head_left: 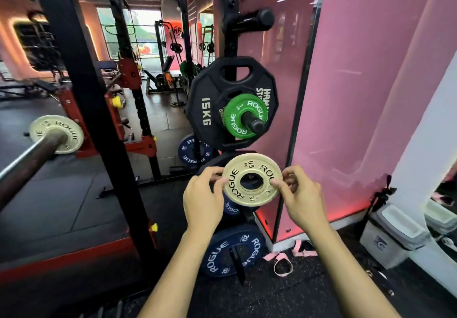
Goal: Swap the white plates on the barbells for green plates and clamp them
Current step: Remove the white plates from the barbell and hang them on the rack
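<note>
Both hands grip one white plate [252, 183] by its rim, held face-on in front of the storage rack: left hand [202, 197] pinches the left edge, right hand [303, 197] pinches the right edge with a fingertip at the centre hole. Plate marked ROGUE, 0.5 KG.

Left to right:
- Barbell sleeve [29, 159] enters from the lower left; a second white plate [58, 133] sits on it, no clamp visible.
- Black rack upright [99, 125] stands between the barbell and the held plate.
- Storage rack: green plate [243, 116] on a horizontal peg [254, 122], outermost, in front of a black 15 KG plate [222, 105]. Held white plate is directly below the green one, apart from it.
- Blue 20 plates: one behind the upright [194, 151], one low on the rack [232, 252], one partly hidden behind the held plate.
- Pink panel [358, 95] right of the rack; pink strap [282, 263] on the floor; white bin [393, 238] at far right.
</note>
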